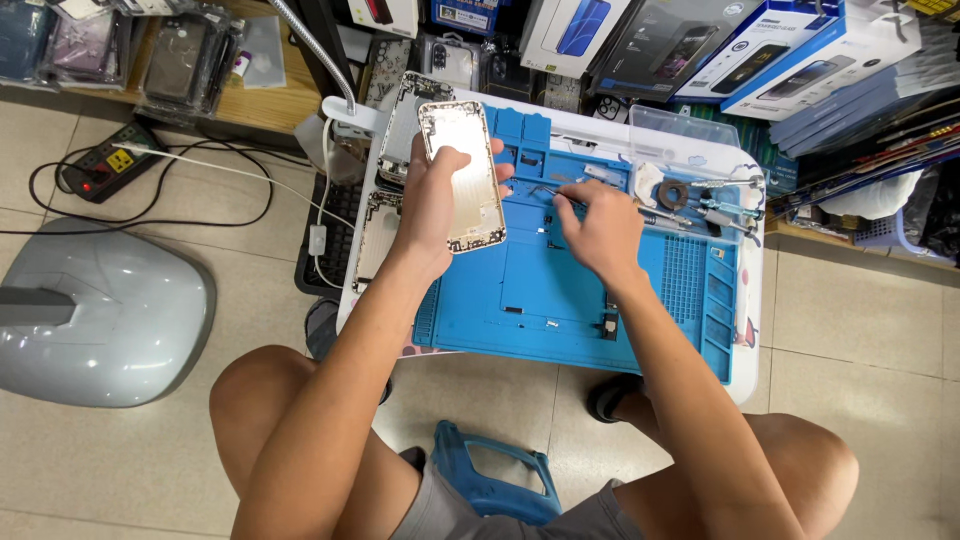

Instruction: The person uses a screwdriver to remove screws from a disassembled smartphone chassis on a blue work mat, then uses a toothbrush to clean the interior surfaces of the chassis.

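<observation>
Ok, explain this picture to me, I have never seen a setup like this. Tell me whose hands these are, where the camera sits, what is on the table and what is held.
The camera sits on a person's head and looks down at their own two bare hands and knees. The left hand holds up a pale phone shell. The right hand pinches thin tweezers over a blue work mat on a small white table. Small tools lie at the mat's far right, and more phone shells lie at its left.

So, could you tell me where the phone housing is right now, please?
The phone housing is held up in the left hand, above the left part of the blue mat, with the right hand just beside it.
</observation>
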